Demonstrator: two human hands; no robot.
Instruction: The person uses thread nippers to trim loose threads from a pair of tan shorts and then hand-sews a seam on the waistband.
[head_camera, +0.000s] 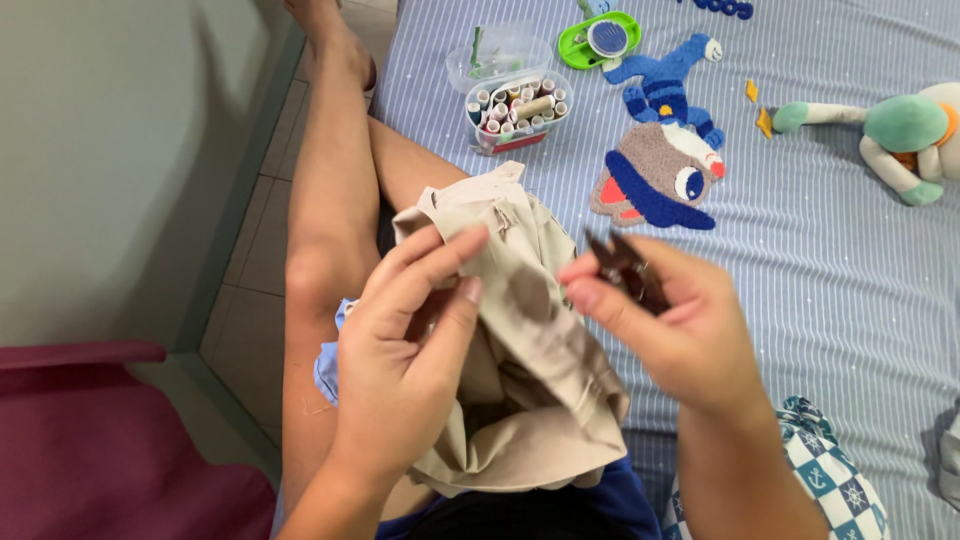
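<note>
Beige cloth (520, 330), a rumpled garment with seams and a folded hem, lies bunched over the lap of a person seated at the edge of a bed, held up between both hands. At far left sits a dark red cushioned seat (90, 440) beside a grey wall, then the person's bare leg (325, 200) stretching away over a tiled floor. The left hand (405, 350) pinches a fold of the cloth between thumb and fingertips, seemingly to keep that patch taut and turned toward the eyes. Just right of it, the right hand (660, 320) is closed around a small dark tool (625, 268), apparently thread snips, its tips pointing up close to the fabric's edge; whether they touch the cloth is unclear. Beyond the hands, on the blue striped bedsheet (850, 250), stands a clear plastic sewing box (515, 105), lid tipped back, filled with small thread spools in many colours standing side by side. Right of it lie a green round case (598, 40), a flat embroidered fish-and-figure patch (660, 160), and, at far right, a pale green plush toy (900, 135). A checked blue pouch (835, 480) rests near the right forearm.
</note>
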